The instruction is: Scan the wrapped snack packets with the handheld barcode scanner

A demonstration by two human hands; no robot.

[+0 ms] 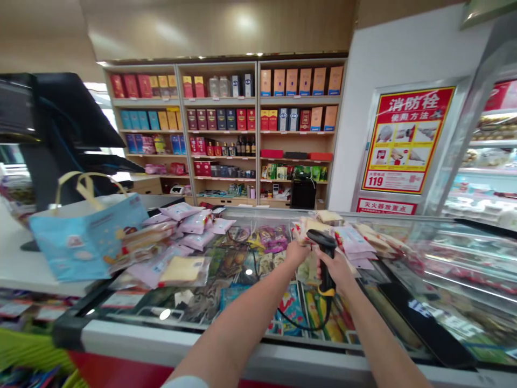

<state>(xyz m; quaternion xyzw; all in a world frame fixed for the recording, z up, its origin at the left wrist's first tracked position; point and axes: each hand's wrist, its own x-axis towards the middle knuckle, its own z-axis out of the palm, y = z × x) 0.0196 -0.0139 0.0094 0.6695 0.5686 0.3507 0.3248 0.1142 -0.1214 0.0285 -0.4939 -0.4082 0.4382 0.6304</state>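
Observation:
In my right hand (338, 267) is a black handheld barcode scanner (322, 237) with yellow trim, its head upward and its cable looping down over the glass. Just left of it, my left hand (298, 252) is closed on a clear packet of sliced bread (310, 224) at the far side of the freezer top; the fingertips are partly hidden. Beside the scanner, to the right, lie pale pink packets (354, 241) and more bread packets (379, 240). On the left is a heap of pink packets (197, 222), with another bread packet (184, 270) in front of it.
The glass-topped freezer (283, 353) holds bagged frozen food. A light-blue carrier bag (86, 231) stands at the left, below a black monitor (76, 110). Shelves of boxes (224, 119) line the back. A black panel (424, 323) lies at the right, near a chilled display (480, 188).

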